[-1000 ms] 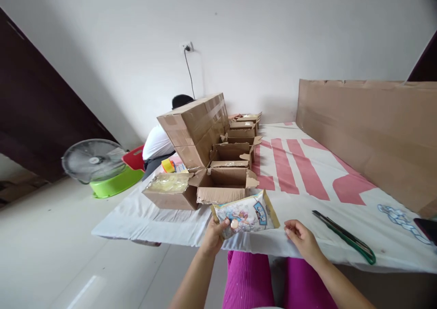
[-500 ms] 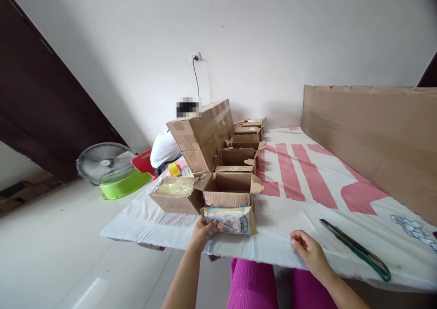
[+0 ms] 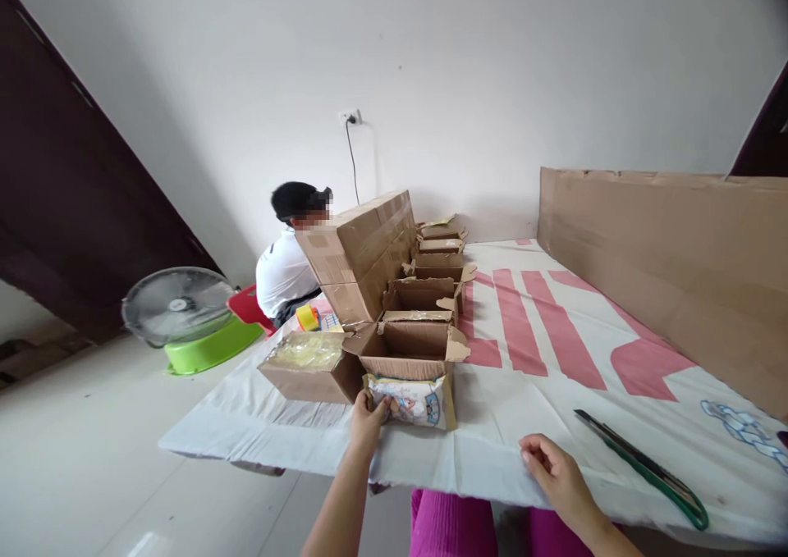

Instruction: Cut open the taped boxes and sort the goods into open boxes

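Note:
My left hand (image 3: 368, 419) grips the left end of a printed plastic packet (image 3: 414, 401), thumb in front and fingers mostly hidden behind. White with coloured pictures and gold ends, the packet stands on its long edge near the table's front, just before an open cardboard box (image 3: 406, 367). My right hand (image 3: 550, 467) rests at the table edge, its fingers curled in with nothing seen in them. To its right lies a green-handled box cutter (image 3: 643, 467). A box with shiny clear tape over its top (image 3: 311, 352) stands left of the open box.
Several open boxes (image 3: 422, 296) run in a row toward the wall, beside stacked closed cartons (image 3: 363, 249). A person (image 3: 286, 270) sits behind the cartons. A tall cardboard panel (image 3: 665, 262) borders the table's right. A fan (image 3: 181, 304) and yellow tape roll (image 3: 307, 318) are at left.
The seated person has shifted left, out from behind the cartons, and their hand has left the far boxes. My view has moved slightly. My left hand still holds the packet.

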Demonstrator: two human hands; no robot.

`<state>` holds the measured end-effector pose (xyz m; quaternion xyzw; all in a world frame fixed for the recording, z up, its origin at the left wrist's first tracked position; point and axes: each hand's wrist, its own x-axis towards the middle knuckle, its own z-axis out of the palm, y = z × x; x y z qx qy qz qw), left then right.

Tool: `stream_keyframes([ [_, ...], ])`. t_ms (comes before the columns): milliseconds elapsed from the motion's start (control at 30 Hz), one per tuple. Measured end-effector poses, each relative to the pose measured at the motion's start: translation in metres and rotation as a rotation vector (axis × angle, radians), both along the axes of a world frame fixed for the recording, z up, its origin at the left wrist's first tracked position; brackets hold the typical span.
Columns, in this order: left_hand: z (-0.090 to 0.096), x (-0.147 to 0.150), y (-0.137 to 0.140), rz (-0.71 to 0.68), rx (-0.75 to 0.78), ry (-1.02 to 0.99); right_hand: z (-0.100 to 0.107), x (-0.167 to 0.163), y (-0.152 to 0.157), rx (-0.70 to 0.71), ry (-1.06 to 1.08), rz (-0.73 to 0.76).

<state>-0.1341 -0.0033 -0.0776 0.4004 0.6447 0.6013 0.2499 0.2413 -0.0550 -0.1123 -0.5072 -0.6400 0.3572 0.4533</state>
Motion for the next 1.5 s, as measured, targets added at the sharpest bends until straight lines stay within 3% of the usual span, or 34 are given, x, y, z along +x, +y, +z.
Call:
stream_keyframes([
  [167,0.001,0.021,-0.018,0.239,0.029,0.231,0.003,-0.001,0.000,0.026,-0.034,-0.005],
  [267,-0.003,0.040,-0.039,0.324,0.118,0.473,0.004,-0.002,0.000,0.048,-0.061,-0.006],
  [333,-0.012,0.051,-0.051,0.287,0.174,0.643,0.004,-0.002,-0.001,0.053,-0.072,0.003],
  [400,-0.024,0.058,-0.059,0.155,0.163,0.712,0.003,-0.002,-0.001,0.058,-0.083,0.013],
  [500,-0.040,0.064,-0.063,-0.008,0.060,0.691,0.003,-0.002,-0.002,0.065,-0.091,0.020],
  [633,-0.047,0.064,-0.059,-0.028,-0.050,0.648,0.004,-0.003,-0.002,0.059,-0.083,0.018],
  [1100,-0.012,0.083,-0.024,-0.023,-0.239,0.779,-0.005,-0.002,0.000,0.082,-0.135,0.054],
  [1500,0.005,0.090,0.004,-0.129,-0.251,0.830,-0.007,-0.004,0.003,0.101,-0.175,0.061],
])
